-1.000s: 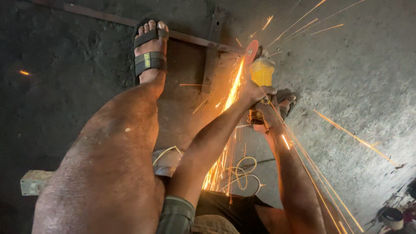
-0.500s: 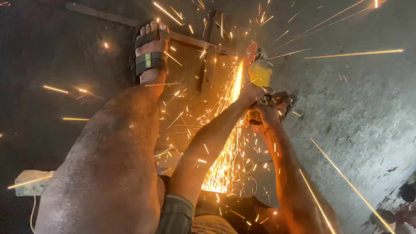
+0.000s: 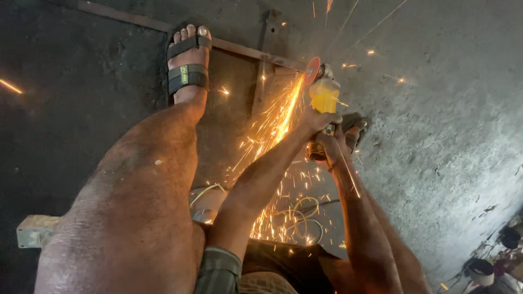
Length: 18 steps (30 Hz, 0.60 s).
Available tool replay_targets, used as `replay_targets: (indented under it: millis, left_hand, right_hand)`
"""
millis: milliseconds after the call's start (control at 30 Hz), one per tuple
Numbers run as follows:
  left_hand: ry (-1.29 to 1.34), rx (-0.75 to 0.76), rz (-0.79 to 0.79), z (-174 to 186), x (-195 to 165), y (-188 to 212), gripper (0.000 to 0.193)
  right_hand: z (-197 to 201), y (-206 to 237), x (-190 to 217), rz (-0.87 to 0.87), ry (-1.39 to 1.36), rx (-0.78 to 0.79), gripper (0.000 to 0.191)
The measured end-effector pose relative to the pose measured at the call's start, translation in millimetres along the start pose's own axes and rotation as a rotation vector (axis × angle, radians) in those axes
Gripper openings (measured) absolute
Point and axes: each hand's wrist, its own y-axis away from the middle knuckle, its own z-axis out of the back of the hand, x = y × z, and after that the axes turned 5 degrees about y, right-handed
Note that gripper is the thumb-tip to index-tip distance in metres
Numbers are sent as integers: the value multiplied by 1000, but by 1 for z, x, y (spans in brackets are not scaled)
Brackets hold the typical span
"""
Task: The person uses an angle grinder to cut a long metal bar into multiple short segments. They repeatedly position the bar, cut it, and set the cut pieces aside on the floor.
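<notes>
A yellow angle grinder [image 3: 323, 98] with a red disc [image 3: 312, 70] cuts at a corner of a rusty metal frame [image 3: 239, 50] lying on the floor. My left hand [image 3: 316, 121] grips the grinder's body near the head. My right hand [image 3: 330, 146] grips its rear handle just below. Sparks stream from the disc back toward me between my arms. My left foot in a black sandal [image 3: 188, 68] presses on the frame's far bar.
A grey concrete floor [image 3: 447, 109] spreads to the right, dark ground to the left. A yellowish cable [image 3: 297, 215] coils on the floor under my arms. A wooden block [image 3: 34, 230] lies at left. My right foot [image 3: 354, 128] rests beside the grinder. Small containers [image 3: 485, 267] sit at bottom right.
The wide burst of sparks has thinned to a narrow stream toward me. Both hands keep their grip on the grinder at the frame's corner; my foot has not moved.
</notes>
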Motion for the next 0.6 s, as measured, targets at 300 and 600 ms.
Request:
replay_targets:
  millis: [300,600]
  left_hand:
    - [193,20,-215,6,3,-3,39]
    - [-378,-45,-239,2,39,27,54]
  right_hand:
    - [-1,-11,6,-1,50,54,49]
    - [10,32,-53,142,-41,57,61]
